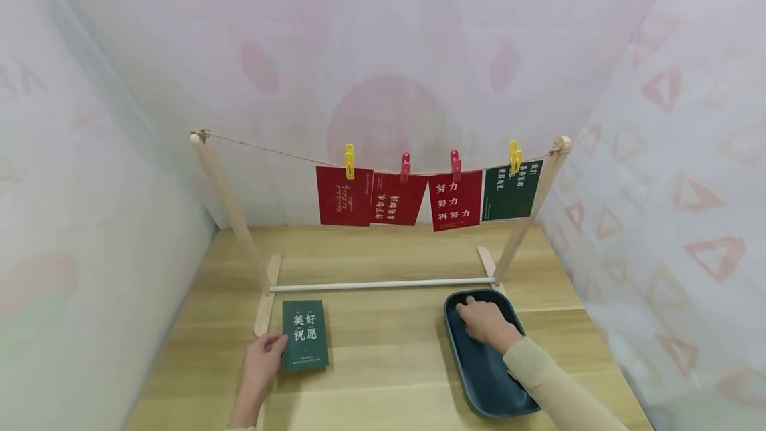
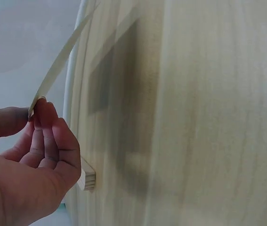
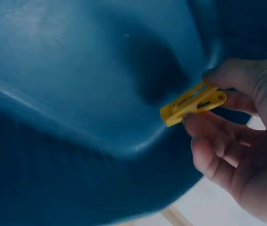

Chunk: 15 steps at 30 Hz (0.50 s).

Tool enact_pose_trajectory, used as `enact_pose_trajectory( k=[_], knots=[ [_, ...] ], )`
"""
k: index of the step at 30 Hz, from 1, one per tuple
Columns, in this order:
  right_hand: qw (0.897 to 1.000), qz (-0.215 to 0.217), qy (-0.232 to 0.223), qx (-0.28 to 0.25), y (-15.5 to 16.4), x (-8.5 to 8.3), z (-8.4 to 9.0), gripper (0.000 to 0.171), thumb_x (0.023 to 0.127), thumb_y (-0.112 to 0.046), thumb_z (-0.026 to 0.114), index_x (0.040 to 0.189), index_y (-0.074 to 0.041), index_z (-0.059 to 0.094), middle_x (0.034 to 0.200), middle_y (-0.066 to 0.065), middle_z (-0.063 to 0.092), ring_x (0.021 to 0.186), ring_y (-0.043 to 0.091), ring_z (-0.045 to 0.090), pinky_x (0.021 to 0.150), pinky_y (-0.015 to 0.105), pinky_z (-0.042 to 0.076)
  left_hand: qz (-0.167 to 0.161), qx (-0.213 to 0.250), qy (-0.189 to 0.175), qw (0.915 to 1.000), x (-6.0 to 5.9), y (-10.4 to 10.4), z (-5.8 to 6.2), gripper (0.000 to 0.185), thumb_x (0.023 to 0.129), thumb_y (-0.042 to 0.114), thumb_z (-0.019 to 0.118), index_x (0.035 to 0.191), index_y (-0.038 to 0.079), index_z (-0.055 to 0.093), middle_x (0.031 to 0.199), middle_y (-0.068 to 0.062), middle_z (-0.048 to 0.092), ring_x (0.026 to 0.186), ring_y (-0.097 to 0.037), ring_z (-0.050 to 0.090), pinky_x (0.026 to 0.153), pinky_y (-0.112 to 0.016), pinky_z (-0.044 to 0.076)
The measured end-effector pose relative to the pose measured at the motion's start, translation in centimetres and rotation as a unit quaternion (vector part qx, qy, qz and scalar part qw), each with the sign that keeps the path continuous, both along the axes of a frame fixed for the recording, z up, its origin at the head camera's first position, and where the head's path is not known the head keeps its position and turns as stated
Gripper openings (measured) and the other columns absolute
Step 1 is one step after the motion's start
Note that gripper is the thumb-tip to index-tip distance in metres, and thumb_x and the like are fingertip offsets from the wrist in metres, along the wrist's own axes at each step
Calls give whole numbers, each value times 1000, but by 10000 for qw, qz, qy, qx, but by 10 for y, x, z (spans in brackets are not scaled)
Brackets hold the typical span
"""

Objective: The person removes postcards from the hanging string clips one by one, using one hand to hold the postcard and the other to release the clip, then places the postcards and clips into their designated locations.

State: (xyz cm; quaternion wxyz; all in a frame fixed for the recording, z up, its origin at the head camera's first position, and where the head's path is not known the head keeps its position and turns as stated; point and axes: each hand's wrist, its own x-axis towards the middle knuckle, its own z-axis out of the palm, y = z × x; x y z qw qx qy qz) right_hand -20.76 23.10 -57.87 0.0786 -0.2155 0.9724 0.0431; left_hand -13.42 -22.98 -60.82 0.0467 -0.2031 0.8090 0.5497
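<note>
A green card (image 1: 305,335) lies on the table (image 1: 389,351) near the rack's left foot; the left hand (image 1: 261,363) pinches its edge at nine o'clock between thumb and fingers (image 2: 44,127). The right hand (image 1: 486,322), inside the dark tray (image 1: 479,378) at three o'clock, pinches a yellow clip (image 3: 193,104). Four cards hang on the string (image 1: 269,149) at twelve o'clock.

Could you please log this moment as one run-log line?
left hand: pinches green card | right hand: holds yellow clip in blue tray
</note>
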Motion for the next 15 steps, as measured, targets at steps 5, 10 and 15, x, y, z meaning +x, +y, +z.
enact_pose_trajectory(
  k=[5, 10, 15],
  knots=[
    [9994, -25, 285, 171, 3, 9, -13, 29, 87, -12, 73, 114, -7, 66, 98, 17, 62, 69, 28, 62, 55, 41, 51, -30, -335, 33, 9994, 8, -2, -11, 37, 99, 25, 56, 122, -4, 61, 117, -28, 65, 102, -33, 64, 76, -31, 53],
    [9995, -38, 318, -33, 2, 10, -17, 27, 87, -8, 71, 113, -6, 66, 97, 19, 61, 71, 31, 61, 55, 43, 51, 2, -638, -91, 9979, 11, -1, -19, 34, 98, 22, 57, 121, -4, 61, 112, -26, 67, 97, -30, 65, 75, -34, 53],
    [9986, -71, 513, -129, 4, 8, -22, 22, 88, -6, 69, 110, -6, 66, 95, 18, 60, 68, 30, 58, 54, 43, 50, -148, -1268, 11, 9918, 9, 2, -23, 30, 96, 19, 59, 115, -3, 64, 101, -19, 70, 87, -25, 65, 68, -33, 51]
  ],
)
